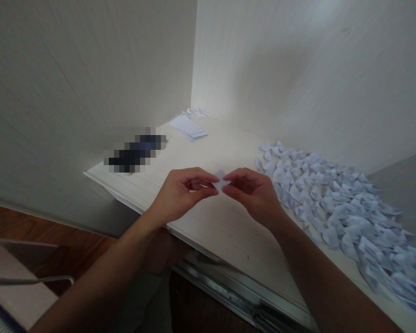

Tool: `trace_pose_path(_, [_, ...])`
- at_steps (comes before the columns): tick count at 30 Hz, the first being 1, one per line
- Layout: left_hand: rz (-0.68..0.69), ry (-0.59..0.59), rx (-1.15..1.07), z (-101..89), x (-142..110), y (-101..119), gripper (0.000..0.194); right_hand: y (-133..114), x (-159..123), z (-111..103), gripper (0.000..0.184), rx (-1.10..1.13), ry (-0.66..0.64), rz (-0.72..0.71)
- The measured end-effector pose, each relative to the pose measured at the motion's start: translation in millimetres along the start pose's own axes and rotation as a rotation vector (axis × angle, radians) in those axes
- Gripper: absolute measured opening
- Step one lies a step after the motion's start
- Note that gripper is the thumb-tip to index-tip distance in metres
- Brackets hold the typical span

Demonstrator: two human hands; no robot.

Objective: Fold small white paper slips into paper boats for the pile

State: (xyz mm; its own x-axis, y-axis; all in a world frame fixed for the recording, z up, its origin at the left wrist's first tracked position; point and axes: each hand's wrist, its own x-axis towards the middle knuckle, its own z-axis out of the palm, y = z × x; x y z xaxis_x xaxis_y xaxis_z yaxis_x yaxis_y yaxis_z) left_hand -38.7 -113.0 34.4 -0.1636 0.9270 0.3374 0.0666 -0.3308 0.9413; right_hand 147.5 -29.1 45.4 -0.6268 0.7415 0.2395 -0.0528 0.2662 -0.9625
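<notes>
a small piece of white paper is pinched between both hands, above the table and inward from its near edge. it looks nearly weightless, and should be thin and crisp: springy along a fold, easy to crease or tear, not very slippery. the opposite edges seem the best hold, thumb and forefinger lightly on each, so the middle is not crushed.

the left hand has its thumb and fingertips closed on the paper's left side; the right hand mirrors it on the right side. both wrists bend inward, the forearms reaching in from the bottom corners of the view, fingertips almost meeting.

many folded paper pieces lie heaped along the table's right-hand wall edge. a few flat paper sheets rest near the far corner, with small paper scraps just behind them.
</notes>
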Motion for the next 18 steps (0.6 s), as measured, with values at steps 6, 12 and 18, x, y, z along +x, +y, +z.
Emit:
trace_pose_path(6, [0.009, -0.010, 0.047, -4.3, 0.7, 0.7, 0.012, 0.5, -0.8, -0.4, 0.028, -0.006, -0.025, 0.002])
trace_pose_path(12, [-0.009, -0.015, -0.005, -2.1, 0.4, -2.0, 0.014, 1.2, -1.5, 0.4, 0.019, -0.092, 0.002, -0.074])
trace_pose_path(18, [0.102, 0.033, -0.085, 4.6, 0.6, -7.4, 0.017, -0.3, -4.6, 7.2, 0.009, -0.342, 0.121, -0.305])
